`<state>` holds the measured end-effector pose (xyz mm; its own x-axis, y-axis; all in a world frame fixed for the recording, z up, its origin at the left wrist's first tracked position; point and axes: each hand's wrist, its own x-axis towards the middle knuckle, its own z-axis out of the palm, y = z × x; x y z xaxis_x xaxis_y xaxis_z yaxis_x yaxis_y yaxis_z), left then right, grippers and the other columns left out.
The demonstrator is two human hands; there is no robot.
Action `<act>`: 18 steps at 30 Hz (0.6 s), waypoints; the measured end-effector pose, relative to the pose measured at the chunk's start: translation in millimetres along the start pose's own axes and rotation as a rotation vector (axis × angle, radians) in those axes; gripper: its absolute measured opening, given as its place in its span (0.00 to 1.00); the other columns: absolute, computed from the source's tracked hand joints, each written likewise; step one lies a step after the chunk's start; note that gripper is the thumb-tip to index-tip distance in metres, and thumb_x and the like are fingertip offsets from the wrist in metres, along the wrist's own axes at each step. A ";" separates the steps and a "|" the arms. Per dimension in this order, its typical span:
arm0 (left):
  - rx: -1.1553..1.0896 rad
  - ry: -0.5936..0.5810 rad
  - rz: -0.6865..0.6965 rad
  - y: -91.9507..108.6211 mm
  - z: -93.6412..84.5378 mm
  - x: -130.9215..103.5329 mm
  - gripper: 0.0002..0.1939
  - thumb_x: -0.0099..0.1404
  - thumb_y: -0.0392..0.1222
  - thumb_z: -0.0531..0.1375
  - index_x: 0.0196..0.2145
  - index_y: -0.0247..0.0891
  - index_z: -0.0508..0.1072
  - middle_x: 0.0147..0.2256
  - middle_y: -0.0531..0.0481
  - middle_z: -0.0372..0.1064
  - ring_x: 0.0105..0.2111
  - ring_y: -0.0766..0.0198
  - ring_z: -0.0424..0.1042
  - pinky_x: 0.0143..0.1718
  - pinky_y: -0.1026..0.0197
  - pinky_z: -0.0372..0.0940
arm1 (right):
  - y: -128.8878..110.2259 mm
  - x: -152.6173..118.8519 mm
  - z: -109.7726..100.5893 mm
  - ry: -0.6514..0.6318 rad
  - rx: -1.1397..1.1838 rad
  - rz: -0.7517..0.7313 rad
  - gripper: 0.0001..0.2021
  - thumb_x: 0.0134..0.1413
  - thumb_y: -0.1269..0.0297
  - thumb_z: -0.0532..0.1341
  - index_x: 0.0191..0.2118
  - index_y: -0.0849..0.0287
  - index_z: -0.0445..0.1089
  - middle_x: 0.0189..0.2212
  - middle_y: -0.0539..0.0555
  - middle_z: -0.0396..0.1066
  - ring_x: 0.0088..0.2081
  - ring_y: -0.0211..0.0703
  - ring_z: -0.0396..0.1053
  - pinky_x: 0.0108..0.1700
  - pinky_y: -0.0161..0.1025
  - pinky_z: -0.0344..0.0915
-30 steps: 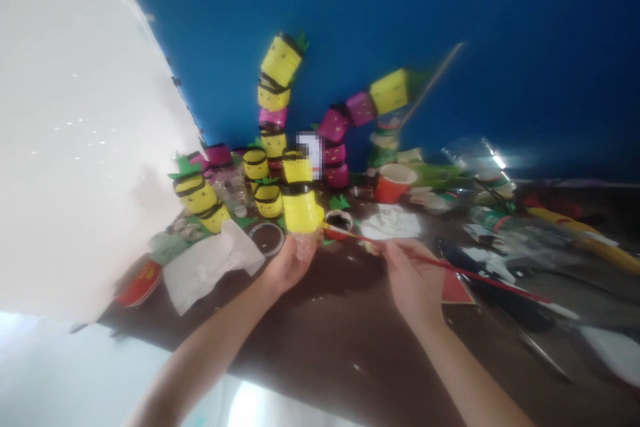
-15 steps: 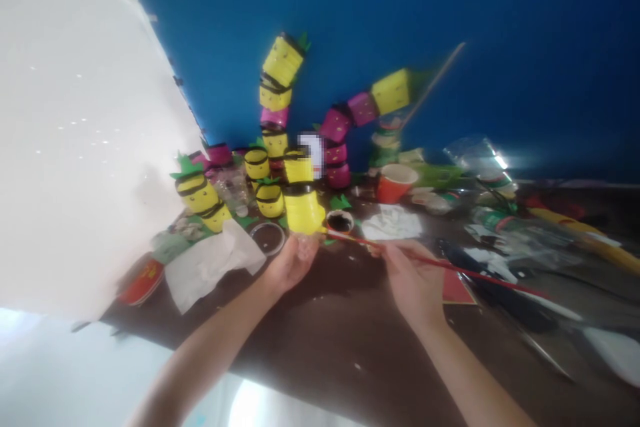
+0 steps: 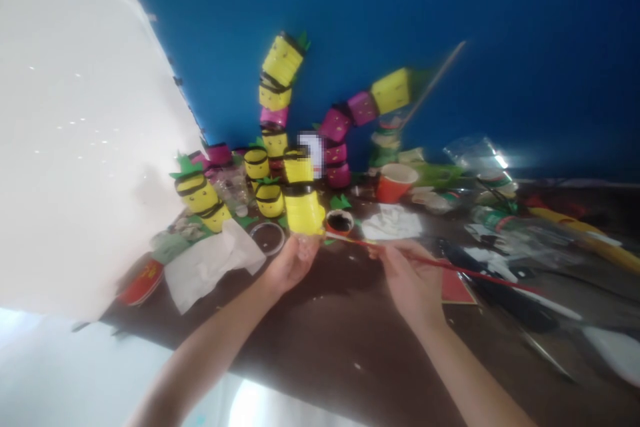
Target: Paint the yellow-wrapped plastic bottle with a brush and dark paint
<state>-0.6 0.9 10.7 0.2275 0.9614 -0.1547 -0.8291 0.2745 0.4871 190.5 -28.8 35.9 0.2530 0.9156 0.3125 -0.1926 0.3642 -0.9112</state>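
Head view: left hand (image 3: 289, 265) hides yellow cup's (image 3: 303, 211) base.

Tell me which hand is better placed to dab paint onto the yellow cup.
Right. The right hand holds the red brush, its tip beside the yellow cup, which the left hand grips from below.

Black-banded yellow cup (image 3: 303, 208), red brush (image 3: 450, 268)

**Dark table, crowded with craft clutter**

Carrying it all: a dark brown table (image 3: 320, 340) against a blue wall. Lying on top: white tissue (image 3: 210, 267), a clear ring (image 3: 267, 237), a small paint pot (image 3: 339, 221), crumpled paper (image 3: 390, 222), an orange cup (image 3: 395, 181) tipping over, yellow cans (image 3: 200, 197) standing at left, plastic bottles (image 3: 495, 213) sprawling at right.
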 end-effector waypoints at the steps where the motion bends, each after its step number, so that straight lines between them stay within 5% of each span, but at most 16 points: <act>1: -0.005 -0.017 0.013 -0.5 -0.9 0.0 0.30 0.59 0.47 0.63 0.56 0.33 0.64 0.49 0.41 0.71 0.56 0.59 0.64 0.61 0.59 0.54 | -0.7 -1.1 1.2 -0.021 -0.007 0.007 0.04 0.48 0.60 0.66 0.29 0.53 0.74 0.24 0.49 0.74 0.27 0.39 0.72 0.35 0.40 0.70; 6: -0.032 -0.032 0.005 -0.9 -1.1 -0.3 0.28 0.62 0.46 0.60 0.58 0.36 0.62 0.50 0.43 0.71 0.54 0.61 0.66 0.61 0.58 0.54 | 1.4 -2.7 0.4 -0.031 -0.134 0.005 0.03 0.50 0.62 0.65 0.30 0.54 0.75 0.26 0.49 0.75 0.30 0.39 0.73 0.37 0.38 0.70; 10: -0.040 0.016 -0.009 0.5 0.9 0.2 0.30 0.62 0.50 0.58 0.59 0.33 0.61 0.48 0.40 0.72 0.51 0.59 0.70 0.58 0.59 0.58 | -0.7 3.4 -1.8 0.029 0.015 -0.011 0.04 0.48 0.60 0.66 0.29 0.53 0.74 0.25 0.48 0.74 0.29 0.38 0.72 0.37 0.38 0.70; 18: -0.062 0.061 -0.079 0.5 -2.0 -1.1 0.31 0.64 0.50 0.56 0.61 0.36 0.58 0.44 0.44 0.75 0.42 0.62 0.74 0.53 0.61 0.62 | -4.0 1.9 8.2 -0.059 0.068 0.057 0.05 0.46 0.58 0.67 0.29 0.53 0.74 0.24 0.49 0.75 0.27 0.40 0.73 0.35 0.41 0.71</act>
<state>-2.3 0.0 9.4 0.2629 0.9336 -0.2434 -0.8401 0.3456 0.4180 183.9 -27.2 42.3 0.1839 0.9428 0.2781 -0.2697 0.3205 -0.9081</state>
